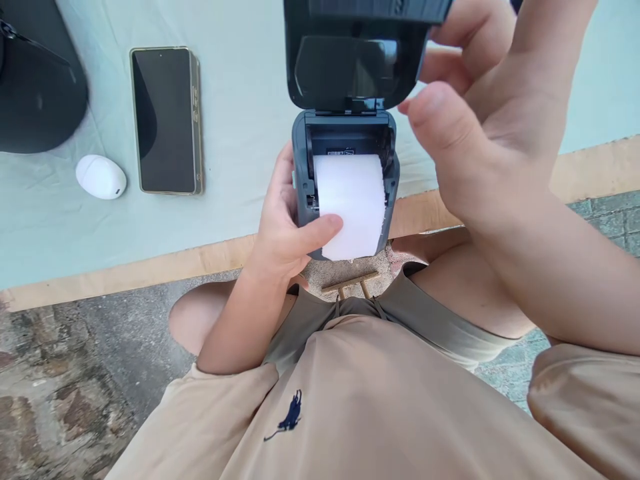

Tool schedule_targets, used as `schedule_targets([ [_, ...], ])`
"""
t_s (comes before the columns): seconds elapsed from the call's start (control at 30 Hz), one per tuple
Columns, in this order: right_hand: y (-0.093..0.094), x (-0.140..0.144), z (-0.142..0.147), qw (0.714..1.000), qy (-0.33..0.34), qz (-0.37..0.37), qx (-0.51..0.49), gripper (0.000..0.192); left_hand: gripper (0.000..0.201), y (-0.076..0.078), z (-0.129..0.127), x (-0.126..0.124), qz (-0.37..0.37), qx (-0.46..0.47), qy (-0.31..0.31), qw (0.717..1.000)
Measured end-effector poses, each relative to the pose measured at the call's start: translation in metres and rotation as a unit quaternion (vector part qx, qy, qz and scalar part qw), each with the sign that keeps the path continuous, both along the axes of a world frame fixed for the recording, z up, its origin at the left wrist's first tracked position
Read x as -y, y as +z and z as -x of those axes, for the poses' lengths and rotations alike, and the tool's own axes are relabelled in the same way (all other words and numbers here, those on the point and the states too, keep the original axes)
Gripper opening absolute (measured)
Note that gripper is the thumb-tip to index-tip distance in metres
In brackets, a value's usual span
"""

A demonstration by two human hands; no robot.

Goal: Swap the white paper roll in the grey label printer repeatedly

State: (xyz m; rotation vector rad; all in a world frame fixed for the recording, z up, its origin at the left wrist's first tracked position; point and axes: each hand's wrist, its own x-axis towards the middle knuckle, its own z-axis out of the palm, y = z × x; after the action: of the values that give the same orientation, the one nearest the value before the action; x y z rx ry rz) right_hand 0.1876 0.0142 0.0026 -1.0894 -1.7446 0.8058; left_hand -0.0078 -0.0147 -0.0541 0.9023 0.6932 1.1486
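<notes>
A small dark grey portable printer [301, 143] is held over the table's near edge. My left hand [285, 233] wraps around its left side, with the thumb resting on the white paper [353, 193] that lies in the bay. The paper's right edge looks rough. The printer's hinged lid [345, 67] is swung up, away from me, and partly runs out of the top of the view. At the lid's right edge is my right hand [475, 113], its fingers bent and its thumb apart from them. Some of its fingertips are hidden behind the lid.
A phone [165, 120] lies face up on the pale green table cover [235, 87]. Left of it are a white rounded case [101, 177] and a black item [40, 87]. A tan border [210, 260] runs along the table's near edge, with my knees just below it.
</notes>
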Motion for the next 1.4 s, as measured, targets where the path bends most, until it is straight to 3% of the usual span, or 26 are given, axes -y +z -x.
schedule_targets([
  [0.07,0.002,0.0,0.003,0.999,-0.018,-0.025,-0.043,0.05,0.066,0.001,0.0,0.0,-0.006,-0.02,-0.008,1.0],
  [0.17,0.003,-0.002,0.003,0.998,-0.019,-0.063,0.02,0.032,0.069,0.004,0.0,0.0,-0.003,-0.037,-0.012,0.999],
  [0.37,-0.008,-0.009,-0.005,0.972,0.051,-0.201,0.112,0.033,0.087,0.009,0.0,-0.001,0.034,-0.038,-0.016,0.999],
  [0.53,-0.013,-0.007,-0.002,0.972,0.091,-0.167,0.136,0.032,0.105,0.009,0.001,-0.002,0.074,-0.042,-0.018,0.996],
  [0.77,-0.015,-0.006,0.0,0.965,0.124,-0.163,0.166,0.033,0.084,-0.005,0.003,-0.002,0.006,-0.008,-0.023,1.0],
  [1.13,-0.017,-0.006,-0.002,0.962,0.142,-0.169,0.161,0.034,0.082,0.0,0.005,0.0,-0.006,-0.027,-0.03,0.999],
  [1.4,-0.023,-0.009,-0.007,0.955,0.171,-0.171,0.169,0.034,0.082,-0.008,0.005,-0.003,-0.01,-0.024,-0.03,0.999],
])
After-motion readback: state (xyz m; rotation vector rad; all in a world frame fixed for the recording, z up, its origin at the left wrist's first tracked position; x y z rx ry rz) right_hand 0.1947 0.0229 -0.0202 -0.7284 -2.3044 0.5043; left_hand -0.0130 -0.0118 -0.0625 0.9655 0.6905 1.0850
